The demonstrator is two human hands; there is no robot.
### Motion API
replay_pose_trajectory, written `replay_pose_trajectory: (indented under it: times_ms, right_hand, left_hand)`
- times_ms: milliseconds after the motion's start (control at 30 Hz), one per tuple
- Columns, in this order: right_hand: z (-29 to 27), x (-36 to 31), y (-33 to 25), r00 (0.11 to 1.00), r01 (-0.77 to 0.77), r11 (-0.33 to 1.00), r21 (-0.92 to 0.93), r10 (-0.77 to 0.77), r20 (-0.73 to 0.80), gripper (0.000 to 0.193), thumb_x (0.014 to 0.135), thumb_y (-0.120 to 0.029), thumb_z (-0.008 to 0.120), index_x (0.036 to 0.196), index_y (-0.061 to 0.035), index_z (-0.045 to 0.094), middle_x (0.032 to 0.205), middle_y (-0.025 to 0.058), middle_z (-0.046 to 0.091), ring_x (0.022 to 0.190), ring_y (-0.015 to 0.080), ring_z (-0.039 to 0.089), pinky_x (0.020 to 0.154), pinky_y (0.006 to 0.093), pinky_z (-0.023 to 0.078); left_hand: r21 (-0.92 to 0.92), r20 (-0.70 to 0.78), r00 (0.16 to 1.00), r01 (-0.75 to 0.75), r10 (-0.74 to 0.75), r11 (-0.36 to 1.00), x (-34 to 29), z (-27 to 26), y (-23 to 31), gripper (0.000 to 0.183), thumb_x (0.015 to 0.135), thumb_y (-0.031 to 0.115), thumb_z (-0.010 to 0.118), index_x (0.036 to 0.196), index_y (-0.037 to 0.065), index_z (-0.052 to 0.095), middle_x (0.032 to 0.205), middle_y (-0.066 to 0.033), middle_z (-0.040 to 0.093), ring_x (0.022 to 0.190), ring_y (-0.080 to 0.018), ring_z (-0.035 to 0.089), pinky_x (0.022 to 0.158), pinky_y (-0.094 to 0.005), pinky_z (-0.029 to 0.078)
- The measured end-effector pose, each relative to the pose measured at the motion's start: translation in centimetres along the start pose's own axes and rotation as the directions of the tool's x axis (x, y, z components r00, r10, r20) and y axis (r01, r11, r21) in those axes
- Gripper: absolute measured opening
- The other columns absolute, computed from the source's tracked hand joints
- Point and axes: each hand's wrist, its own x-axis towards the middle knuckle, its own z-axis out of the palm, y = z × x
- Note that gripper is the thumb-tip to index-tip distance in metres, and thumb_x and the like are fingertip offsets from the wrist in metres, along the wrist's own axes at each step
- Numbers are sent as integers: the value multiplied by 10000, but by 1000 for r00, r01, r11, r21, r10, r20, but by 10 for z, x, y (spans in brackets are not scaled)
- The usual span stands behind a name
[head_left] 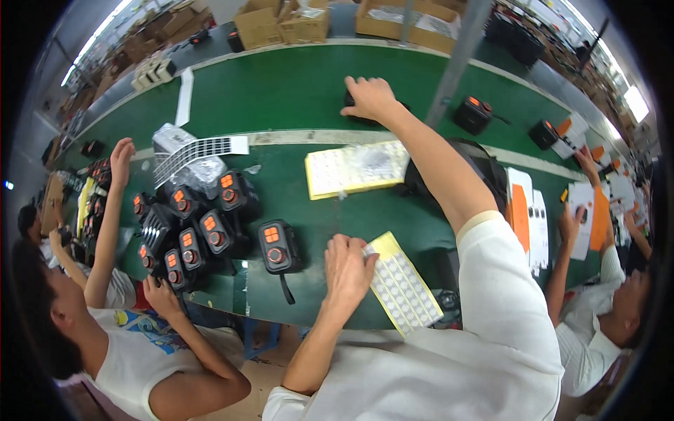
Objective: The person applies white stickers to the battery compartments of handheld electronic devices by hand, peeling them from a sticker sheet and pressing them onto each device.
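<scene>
My right arm stretches across to the green belt, where my right hand [371, 99] grips a dark box-shaped device [349, 99] from above; the hand covers most of it. Closer in, my left hand [345, 270] is closed at the upper left corner of a yellow-backed sheet of round pale stickers [406, 286], its thumb over the corner. A black speaker-like device [278, 245] with orange buttons and a strap stands left of that hand. Farther back lies a yellow-edged stack of sticker sheets [358, 168] with a clear plastic piece on top.
Several similar black devices [215, 231] cluster at the left, beside a co-worker's hand [163, 297]. Behind them lie a gridded strip [200, 156] and plastic bags. A metal post [458, 63] rises past the belt. Another device [473, 114] sits there. White and orange cards [528, 217] are at right.
</scene>
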Motion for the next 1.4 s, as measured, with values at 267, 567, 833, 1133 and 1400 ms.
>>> replay_pose_trajectory:
  times_ms: [267,567,833,1133,1400]
  right_hand:
    - [-2,-18,13,928,43,992,-121,-84,-363,708,751,-552,691,1199,-25,540,1135,168,601,1064,341,582,838,439,493]
    - [-155,-225,-121,948,264,734,625,-317,-28,672,769,-452,723,1230,-29,479,1113,205,582,999,360,593,844,430,480]
    - [-147,-233,-103,768,-361,376,853,-399,501,706,802,-280,717,1387,-161,340,977,163,652,855,359,640,727,414,483]
    - [-170,-261,-138,979,193,799,570,-193,-62,614,745,-371,734,1247,-86,525,1166,122,555,1103,295,535,1055,495,328]
    - [-146,-271,-134,969,144,672,727,-244,33,352,776,-319,737,1019,-89,625,827,53,620,782,267,614,710,376,479]
  left_hand:
    - [-627,273,953,277,-127,729,-10,-38,3,164,918,40,526,1065,0,586,936,-145,632,752,-201,622,633,-281,460]
    - [-896,29,986,98,-163,433,-37,-75,6,286,945,9,524,1224,-33,474,1043,-124,661,875,-84,605,712,-202,469]
    - [-755,57,998,35,11,655,-54,-88,7,300,900,-58,523,1185,0,599,1002,-95,667,742,-69,585,622,-215,467]
    - [-628,-171,984,-144,45,765,-63,-83,4,265,905,-24,554,1162,4,613,919,-91,697,683,-57,566,609,-198,447]
    - [-697,-26,990,79,-135,713,-72,-79,6,116,908,41,599,1008,-16,615,813,-92,700,676,-69,588,596,-213,450]
